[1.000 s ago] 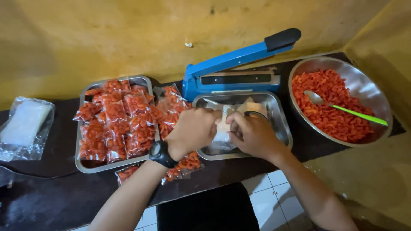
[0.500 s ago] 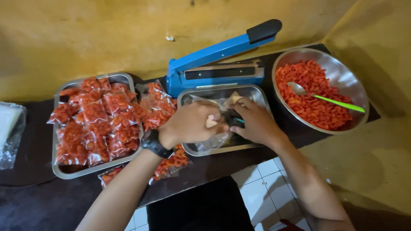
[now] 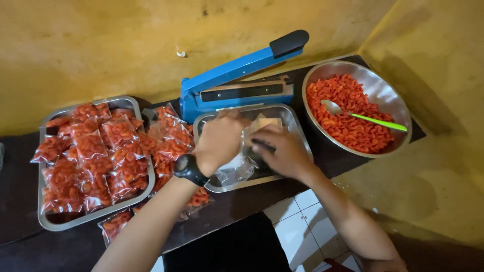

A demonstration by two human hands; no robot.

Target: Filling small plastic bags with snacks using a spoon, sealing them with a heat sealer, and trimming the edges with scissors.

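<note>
Over the small steel tray [image 3: 295, 126] at centre, both hands are down in a pile of clear plastic bags [image 3: 234, 171]. Left hand [image 3: 219, 141], with a black watch [image 3: 190, 170] on the wrist, has its fingers curled down onto the pile. Right hand [image 3: 282, 151] lies flat over it, fingers close together, tips pointing to 9 o'clock. Can't tell whether either has a single bag pinched; the palms hide that.

Handling, my read: the empty bags are near weightless, limp and slick, and likely cling in a stack. Best taken at the open mouth edge with thumb and forefinger, peeling one off; a mid-film grab would probably lift several. Something pale and boxy [image 3: 264, 122] sits in the tray just past the fingertips, kind unclear.

Edges and room:
- 12 o'clock: blue heat sealer [image 3: 237, 80], arm raised, base touching the tray's far rim. Tight there.
- 2 o'clock: round steel bowl [image 3: 385, 90] of red-orange snack pieces [image 3: 348, 116], with a green-handled spoon [image 3: 373, 120] in it. Near, but apart from the tray.
- 9 o'clock: big tray [image 3: 43, 211] heaped with filled packets [image 3: 91, 151], spilling over its right rim up against the small tray.
- 6 o'clock: table edge [image 3: 282, 194] close behind the wrists, tiled floor [image 3: 307, 226] below. Loose bags at the tray's near corner could slide off.
</note>
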